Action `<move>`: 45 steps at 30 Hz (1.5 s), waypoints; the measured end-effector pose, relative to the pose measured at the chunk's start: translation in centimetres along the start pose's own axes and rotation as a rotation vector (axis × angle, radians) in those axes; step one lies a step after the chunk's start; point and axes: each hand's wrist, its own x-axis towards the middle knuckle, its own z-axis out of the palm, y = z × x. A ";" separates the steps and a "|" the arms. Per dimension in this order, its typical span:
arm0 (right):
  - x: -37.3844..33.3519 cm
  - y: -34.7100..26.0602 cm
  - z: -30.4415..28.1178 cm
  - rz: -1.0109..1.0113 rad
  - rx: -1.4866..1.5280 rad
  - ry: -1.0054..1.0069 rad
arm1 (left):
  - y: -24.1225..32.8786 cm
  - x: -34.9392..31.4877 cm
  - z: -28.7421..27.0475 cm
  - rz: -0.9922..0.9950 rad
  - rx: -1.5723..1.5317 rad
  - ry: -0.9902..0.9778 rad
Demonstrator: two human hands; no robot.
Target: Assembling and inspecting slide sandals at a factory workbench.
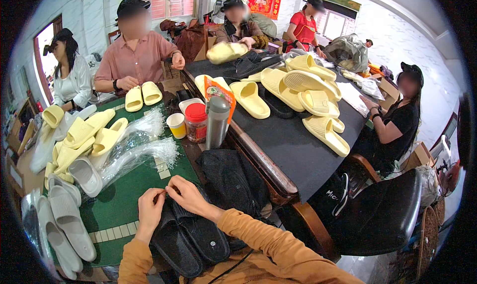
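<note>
Over the toe ends of a pair of black slippers [175,243], my left hand [150,208] and my right hand [188,197] come close together. Fingertips on both hands are pinched. Anything between them is too small or hidden to make out. The slippers lie side by side at the front edge of the green table [117,204], with a small light spot on the right one. Just beyond my hands are bundles of clear plastic strips [149,157]. Grey slippers [67,217] lie to the left, and a black mesh bag [233,179] sits to the right.
Yellow slippers [79,130] are heaped at the left, more yellow slippers [298,85] on the black table [278,135]. A steel flask [217,122], a red-lidded jar [196,122] and a paper cup [176,126] stand ahead. Several people work around; a black chair [382,214] is at right.
</note>
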 end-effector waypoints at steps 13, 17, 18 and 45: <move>0.1 0.3 0.1 -0.037 0.057 0.036 | 0.2 0.1 -0.1 -0.024 0.002 -0.024; 0.2 -0.2 -0.3 0.073 0.118 0.084 | 0.0 0.0 -0.2 -0.067 -0.033 -0.029; 0.2 0.0 -0.3 0.046 0.105 0.079 | 0.0 0.1 -0.1 -0.070 -0.036 -0.033; 0.2 -0.1 -0.4 -0.023 0.035 0.002 | -0.3 0.0 -0.1 -0.080 -0.080 -0.021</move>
